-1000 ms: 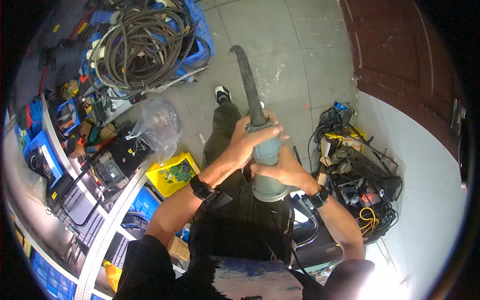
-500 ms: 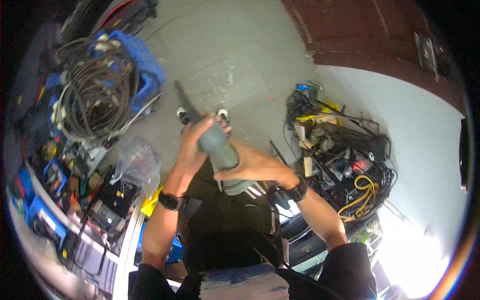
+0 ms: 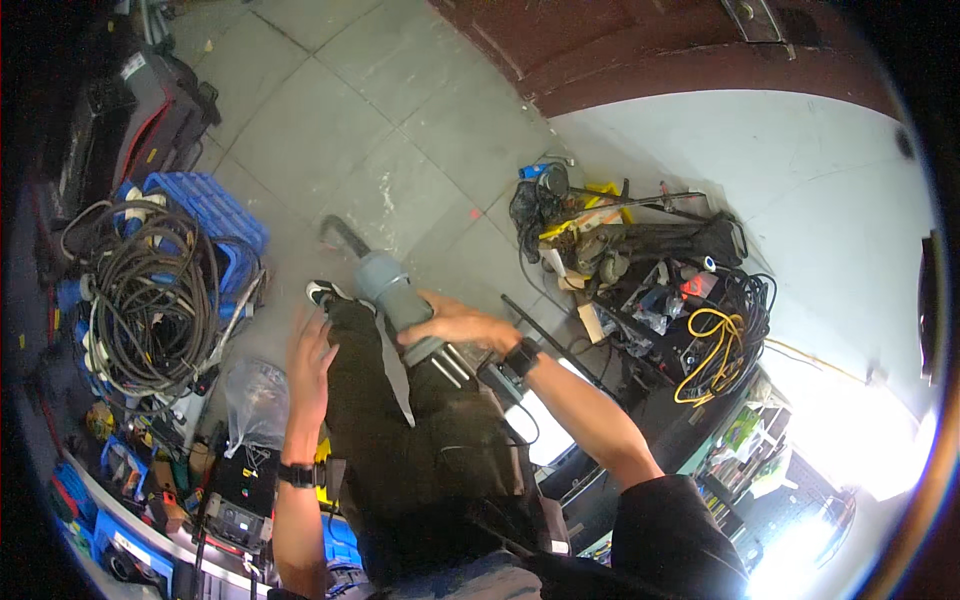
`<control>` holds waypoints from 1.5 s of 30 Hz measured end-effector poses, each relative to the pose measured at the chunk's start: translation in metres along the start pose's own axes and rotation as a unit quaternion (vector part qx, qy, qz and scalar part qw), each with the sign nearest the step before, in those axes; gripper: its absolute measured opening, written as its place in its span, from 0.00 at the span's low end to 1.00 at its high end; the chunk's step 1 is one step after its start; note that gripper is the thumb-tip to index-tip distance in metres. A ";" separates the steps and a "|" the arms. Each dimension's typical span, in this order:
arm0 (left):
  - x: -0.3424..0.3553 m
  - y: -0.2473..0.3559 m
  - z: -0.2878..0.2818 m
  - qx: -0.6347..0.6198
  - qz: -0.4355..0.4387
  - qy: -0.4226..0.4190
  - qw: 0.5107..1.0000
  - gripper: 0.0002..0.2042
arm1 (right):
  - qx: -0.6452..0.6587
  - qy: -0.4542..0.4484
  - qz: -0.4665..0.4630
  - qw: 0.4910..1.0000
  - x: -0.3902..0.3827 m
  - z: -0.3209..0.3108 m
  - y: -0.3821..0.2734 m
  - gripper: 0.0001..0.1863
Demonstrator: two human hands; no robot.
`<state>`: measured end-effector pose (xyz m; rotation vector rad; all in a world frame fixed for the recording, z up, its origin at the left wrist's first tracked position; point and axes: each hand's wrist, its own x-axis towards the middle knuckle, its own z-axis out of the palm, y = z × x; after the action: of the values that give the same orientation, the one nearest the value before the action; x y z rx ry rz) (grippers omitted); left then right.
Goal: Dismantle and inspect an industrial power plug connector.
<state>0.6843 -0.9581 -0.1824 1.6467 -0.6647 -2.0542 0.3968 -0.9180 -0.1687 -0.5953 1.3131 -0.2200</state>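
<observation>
A grey industrial plug (image 3: 388, 286) is held at its body by my right hand (image 3: 455, 322), fingers wrapped round it. From its far end a short dark cable (image 3: 345, 236) curves away to the upper left. Bare metal pins (image 3: 451, 366) stick out of the near end, pointing down and right. Beside the plug hangs a flat grey strip (image 3: 397, 375); whether it is joined to the plug I cannot tell. My left hand (image 3: 312, 355) is apart from the plug, to its left, with fingers stretched out, slightly blurred and holding nothing.
Coiled dark cable (image 3: 155, 300) lies over a blue crate (image 3: 215, 220) on the left, near a clear plastic bag (image 3: 257, 402). To the right, a cluttered pile holds yellow cable (image 3: 712, 350) and tools. Beyond stand a white wall (image 3: 700, 140) and a brown door (image 3: 600, 45).
My left hand has let go of the plug and moved left and down. The right hand still holds the plug, now further left with its metal pins showing. The view has turned.
</observation>
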 end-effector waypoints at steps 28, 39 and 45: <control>-0.164 -0.150 -0.235 0.320 -0.069 0.056 0.943 0.13 | 0.280 0.124 0.075 0.949 0.060 -0.073 0.060 0.34; -0.196 -0.152 -0.202 0.254 -0.098 0.052 0.961 0.11 | 0.400 0.069 0.074 0.911 0.087 -0.048 -0.002 0.26; -0.222 -0.184 -0.206 0.066 -0.119 0.115 0.984 0.10 | 0.420 -0.039 0.048 0.905 0.130 -0.044 -0.007 0.26</control>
<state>0.9260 -0.7007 -0.1591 2.0904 -0.5560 -1.9660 0.3902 -0.9981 -0.2805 0.1954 1.0342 -0.6322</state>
